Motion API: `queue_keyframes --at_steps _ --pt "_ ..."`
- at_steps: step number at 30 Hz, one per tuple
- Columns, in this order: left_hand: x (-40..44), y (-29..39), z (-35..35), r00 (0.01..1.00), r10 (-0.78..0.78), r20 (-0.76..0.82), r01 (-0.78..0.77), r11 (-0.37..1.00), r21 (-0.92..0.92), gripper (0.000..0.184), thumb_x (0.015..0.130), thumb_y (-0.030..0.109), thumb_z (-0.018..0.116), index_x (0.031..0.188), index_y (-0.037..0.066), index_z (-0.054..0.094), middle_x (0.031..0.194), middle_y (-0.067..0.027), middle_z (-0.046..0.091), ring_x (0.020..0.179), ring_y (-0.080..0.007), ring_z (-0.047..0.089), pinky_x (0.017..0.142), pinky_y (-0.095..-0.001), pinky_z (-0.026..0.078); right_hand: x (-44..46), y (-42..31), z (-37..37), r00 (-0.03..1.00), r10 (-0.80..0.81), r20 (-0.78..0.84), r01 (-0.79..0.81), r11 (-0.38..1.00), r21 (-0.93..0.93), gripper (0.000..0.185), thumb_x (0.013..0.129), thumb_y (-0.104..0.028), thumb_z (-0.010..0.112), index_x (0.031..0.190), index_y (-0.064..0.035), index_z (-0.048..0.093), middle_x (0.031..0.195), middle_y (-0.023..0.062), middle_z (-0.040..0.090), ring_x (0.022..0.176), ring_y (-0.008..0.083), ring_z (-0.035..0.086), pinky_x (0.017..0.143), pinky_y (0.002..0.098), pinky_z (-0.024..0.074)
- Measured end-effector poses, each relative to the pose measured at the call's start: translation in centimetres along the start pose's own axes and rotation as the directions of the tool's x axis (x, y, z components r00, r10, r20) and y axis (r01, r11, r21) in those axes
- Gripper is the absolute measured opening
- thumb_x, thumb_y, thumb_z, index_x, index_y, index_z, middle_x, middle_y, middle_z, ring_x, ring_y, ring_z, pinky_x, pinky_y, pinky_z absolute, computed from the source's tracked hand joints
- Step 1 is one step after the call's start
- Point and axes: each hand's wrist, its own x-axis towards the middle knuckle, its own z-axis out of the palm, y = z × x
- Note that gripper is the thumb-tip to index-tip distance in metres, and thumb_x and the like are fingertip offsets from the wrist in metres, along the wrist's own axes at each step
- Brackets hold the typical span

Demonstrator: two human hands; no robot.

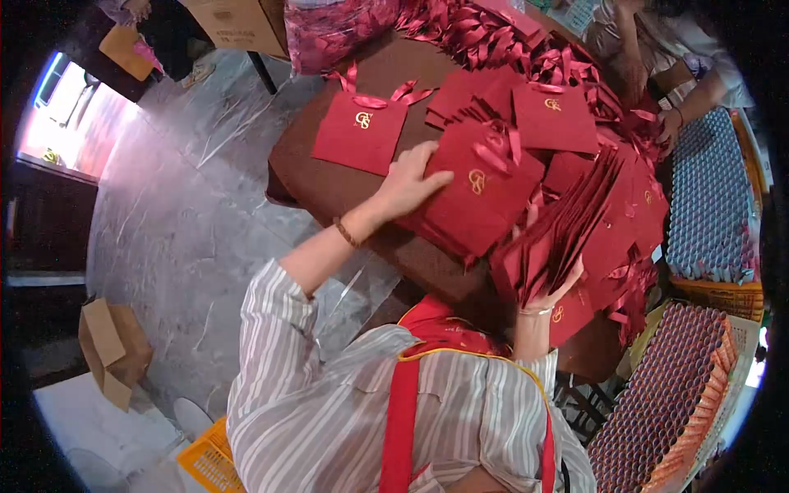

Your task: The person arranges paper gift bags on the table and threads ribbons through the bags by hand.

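Note:
My left hand (413, 182) grips the left edge of a red gift bag (497, 201) with a gold monogram and ribbon handles; its thumb lies over the front, and more bags show beneath. In my right hand (565, 287) is a fanned bundle of flat red gift bags (559, 234), held from below near the table's front edge. The bundle hides part of those fingers. Beyond my left hand another gift bag (359, 131) lies flat, ribbon handles pointing away. One more monogrammed bag (555, 119) rests on the pile behind.
Loose red ribbons (485, 37) and a plastic-wrapped bundle (337, 37) cover the far side of the brown table (316, 177). Another person's hand (670, 127) reaches in at right. Trays of small tubes (711, 193) stand on the right. A cardboard box (115, 349) sits on the floor at left.

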Motion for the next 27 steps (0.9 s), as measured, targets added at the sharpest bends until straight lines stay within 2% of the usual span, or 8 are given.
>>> queue_keyframes --at_steps 2,4,10,12,20,24,26,27 --pt "-1.6 0.5 1.1 0.983 0.146 -0.110 -0.129 0.980 0.150 0.057 0.077 0.037 0.062 0.120 0.003 0.043 0.120 -0.0149 0.047 0.109 -0.0322 0.043 0.090 -0.0412 0.035 -0.3 0.5 0.5 0.998 -0.023 0.050 0.025 0.998 -0.058 0.052 0.079 -0.039 0.054 0.121 -0.0093 0.048 0.120 0.0057 0.053 0.109 0.0271 0.050 0.096 0.0425 0.0380" --pt "-3.0 2.1 1.3 0.977 0.121 -0.177 -0.092 0.982 0.162 0.057 0.077 0.037 0.063 0.120 0.005 0.044 0.121 -0.0134 0.047 0.107 -0.0306 0.043 0.089 -0.0409 0.035 -0.9 0.7 0.5 0.995 -0.054 -0.087 0.040 0.987 -0.157 0.054 0.080 -0.041 0.050 0.124 -0.0079 0.047 0.123 0.0089 0.052 0.112 0.0265 0.049 0.099 0.0422 0.0363" --pt "-6.6 5.5 0.9 0.985 0.100 -0.138 -0.065 0.968 0.241 0.062 0.072 0.033 0.067 0.121 0.005 0.043 0.122 -0.0116 0.046 0.110 -0.0298 0.039 0.092 -0.0432 0.028 -2.6 0.0 -0.6 0.999 0.027 0.035 -0.023 0.994 -0.103 0.052 0.081 -0.041 0.049 0.123 -0.0092 0.047 0.120 0.0074 0.053 0.110 0.0268 0.050 0.097 0.0417 0.0384" --pt "-7.7 6.3 2.0 0.972 0.135 -0.192 -0.092 0.972 0.217 0.062 0.073 0.029 0.066 0.122 0.001 0.040 0.126 -0.0159 0.040 0.116 -0.0325 0.036 0.097 -0.0432 0.024 -2.5 0.1 -1.8 0.984 -0.117 -0.132 0.075 0.956 -0.283 0.054 0.081 -0.041 0.049 0.124 -0.0099 0.045 0.121 0.0071 0.052 0.111 0.0270 0.049 0.097 0.0424 0.0376" --pt "-11.9 7.0 5.5 0.910 0.105 -0.400 -0.120 0.993 -0.011 0.054 0.067 0.016 0.070 0.110 0.000 0.044 0.111 -0.0180 0.044 0.108 -0.0383 0.039 0.092 -0.0462 0.033 -3.8 0.1 -2.3 0.999 0.049 0.002 -0.047 0.974 -0.220 0.058 0.079 -0.041 0.053 0.127 -0.0103 0.042 0.125 0.0075 0.049 0.113 0.0287 0.047 0.097 0.0460 0.0361" --pt "-12.7 6.5 6.0 0.869 0.214 -0.445 -0.297 0.947 -0.123 0.062 0.059 0.010 0.076 0.111 0.001 0.043 0.110 -0.0169 0.044 0.103 -0.0355 0.042 0.089 -0.0426 0.035 -4.0 -0.4 -4.6 0.989 -0.036 -0.146 -0.004 0.965 -0.262 0.063 0.074 -0.044 0.056 0.123 -0.0075 0.044 0.122 0.0074 0.052 0.110 0.0278 0.049 0.098 0.0425 0.0357" --pt "-12.7 6.6 6.2 0.915 0.112 -0.388 -0.233 0.931 -0.280 0.078 0.056 0.009 0.079 0.122 0.001 0.037 0.118 -0.0144 0.041 0.103 -0.0292 0.042 0.088 -0.0397 0.036 -4.3 -0.4 -3.3 0.998 0.007 -0.061 -0.022 0.969 -0.244 0.060 0.074 -0.042 0.056 0.122 -0.0083 0.046 0.121 0.0078 0.052 0.109 0.0277 0.049 0.098 0.0426 0.0358" --pt "-11.9 7.4 5.6 0.920 -0.123 -0.372 -0.112 0.828 -0.550 0.084 0.057 0.008 0.079 0.127 0.000 0.033 0.124 -0.0111 0.036 0.105 -0.0243 0.041 0.092 -0.0371 0.034 -4.1 -0.9 -5.3 0.998 0.041 -0.055 -0.049 0.985 -0.164 0.060 0.073 -0.040 0.057 0.123 -0.0091 0.045 0.121 0.0081 0.052 0.111 0.0274 0.049 0.098 0.0432 0.0357"
